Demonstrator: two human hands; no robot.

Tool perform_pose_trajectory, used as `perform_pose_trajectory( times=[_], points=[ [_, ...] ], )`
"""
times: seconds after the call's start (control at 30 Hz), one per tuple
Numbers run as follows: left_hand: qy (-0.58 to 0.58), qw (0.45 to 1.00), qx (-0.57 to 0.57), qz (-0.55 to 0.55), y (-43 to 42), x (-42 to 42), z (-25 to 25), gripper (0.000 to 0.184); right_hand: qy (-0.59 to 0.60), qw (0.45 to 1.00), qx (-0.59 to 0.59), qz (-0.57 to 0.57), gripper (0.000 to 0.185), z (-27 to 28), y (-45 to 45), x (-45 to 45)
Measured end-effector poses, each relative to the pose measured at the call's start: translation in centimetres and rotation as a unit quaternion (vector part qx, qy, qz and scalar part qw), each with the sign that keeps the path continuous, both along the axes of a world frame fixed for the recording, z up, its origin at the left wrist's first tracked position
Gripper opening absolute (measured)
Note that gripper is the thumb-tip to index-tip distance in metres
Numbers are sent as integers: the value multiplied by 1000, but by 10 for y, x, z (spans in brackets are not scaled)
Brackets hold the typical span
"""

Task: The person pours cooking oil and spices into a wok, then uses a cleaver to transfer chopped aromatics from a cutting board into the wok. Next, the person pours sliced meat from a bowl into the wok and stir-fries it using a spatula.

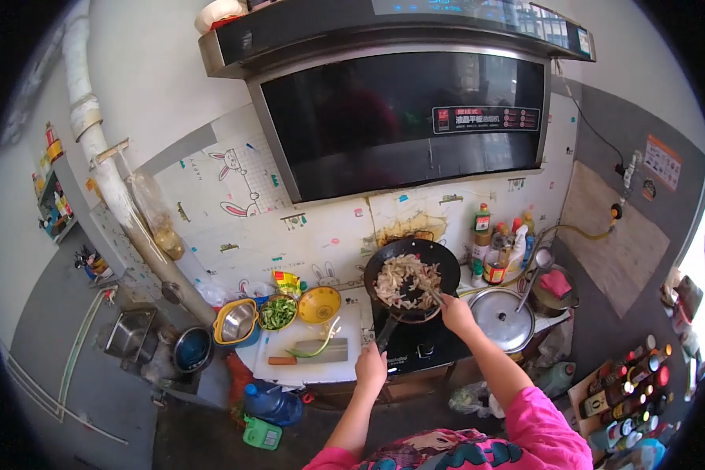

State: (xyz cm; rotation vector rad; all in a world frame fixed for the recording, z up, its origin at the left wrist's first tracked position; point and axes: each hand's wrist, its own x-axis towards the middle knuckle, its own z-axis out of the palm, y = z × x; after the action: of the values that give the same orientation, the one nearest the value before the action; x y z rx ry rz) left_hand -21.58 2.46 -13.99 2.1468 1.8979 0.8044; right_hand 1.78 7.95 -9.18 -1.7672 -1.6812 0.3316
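Observation:
A black wok [376, 258] stands on the stove with sliced, pale brown food [403, 280] in it. My left hand [370, 366] is closed round the wok's dark handle [387, 333]. At the wok's right edge my right hand [456, 313] grips a utensil [435, 296] whose tip reaches into the food. Left of the wok, a cleaver [329, 352] with a wooden handle lies on a white cutting board [290, 370], with a green vegetable [309, 352] beside its blade.
Chopped greens [277, 312] and a yellow bowl [319, 304] stand behind the board. A large lidded pan [501, 319] sits right of the wok, with bottles [495, 262] behind it. The range hood [403, 125] hangs above; a blue jug [272, 403] is below the counter.

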Motion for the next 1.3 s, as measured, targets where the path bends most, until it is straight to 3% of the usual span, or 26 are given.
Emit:
perform_pose_trajectory(
  times=[0.17,0.23,0.3,0.37,0.4,0.43,0.5,0.57,0.6,0.63,0.7,0.73,0.77,0.8,0.83,0.9,1.03,1.23,1.3],
  points=[
    [-44,997,-42,-51,-19,26,14,31,-1,1000,-10,21,29,-60,20,-28],
    [-76,993,-12,-86,-23,33,7,37,214,952,-205,74,31,-37,-1,-41],
    [-127,983,11,-130,-15,32,1,36,313,923,-193,108,35,-49,-9,-47],
    [-226,955,54,-184,4,30,-7,37,241,959,-119,92,31,-41,-18,-51],
    [-225,964,17,-142,10,31,5,37,251,956,-111,104,31,-42,-18,-52],
    [-239,957,-109,-124,11,33,33,40,261,953,-102,115,30,-43,-16,-53],
    [-400,890,-197,-97,41,45,12,37,331,925,-119,143,34,-44,-14,-60],
    [-498,805,-321,-36,49,53,29,33,397,888,-102,207,36,-35,-24,-65],
    [-465,818,-333,-54,53,51,35,25,379,894,-102,213,41,-43,-21,-64],
    [-440,811,-379,-72,66,46,30,15,136,979,-51,147,54,-33,-29,-58],
    [-358,858,-368,-25,77,42,24,14,79,997,13,19,75,-37,-57,-66],
    [-302,878,-370,-13,89,38,15,17,90,994,-53,22,95,-53,-60,-69],
    [-213,903,-373,6,95,37,18,18,83,996,-11,6,91,-83,-64,-77],
    [-104,958,-269,-9,101,34,4,21,318,937,-141,20,88,-63,-73,-81],
    [7,987,-157,-24,107,31,-8,25,528,808,-260,32,85,-37,-82,-84],
    [10,984,-174,-23,84,24,32,25,527,809,-259,25,84,-43,-76,-87],
    [100,983,-146,-46,66,1,63,23,492,832,-253,33,83,-45,-73,-84],
    [143,975,-163,-44,42,-41,138,23,498,821,-276,43,83,-47,-72,-82],
    [195,972,-117,-65,32,-58,167,22,505,815,-281,46,83,-53,-71,-81]
  ],
)
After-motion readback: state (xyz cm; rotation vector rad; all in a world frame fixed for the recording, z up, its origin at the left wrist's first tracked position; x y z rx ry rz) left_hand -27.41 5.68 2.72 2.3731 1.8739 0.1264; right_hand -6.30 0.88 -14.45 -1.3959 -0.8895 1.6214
